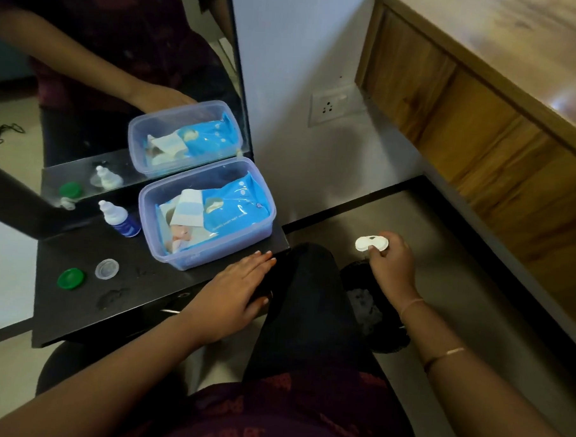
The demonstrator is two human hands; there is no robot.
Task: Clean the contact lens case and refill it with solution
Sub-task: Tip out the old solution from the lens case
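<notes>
From my screen I see the right hand (pixel 392 262) held out over the floor, away from the table; its fingers and thumb are curled round the white lens case (pixel 371 243), which sticks out to the left of the fingers and has no caps on it; whether it faces up or down I cannot tell. Just below this hand and its wrist stands a black bin (pixel 396 342) on the floor, with something pale inside.

The left hand (pixel 241 282) lies flat on the front edge of the black table (pixel 138 297), fingers straight and together, holding nothing; its fingertips nearly touch the wall of a clear plastic box (pixel 219 248) just beyond them; in the box lies a blue pack of wipes (pixel 234 206). Further left of this hand, apart from it, a clear cap (pixel 107 269) and a green cap (pixel 71 277) lie side by side on the table; behind them, beside the box, stands the small solution bottle (pixel 120 219), upright. A mirror (pixel 105 61) behind the table repeats the box, the bottle and the caps.
</notes>
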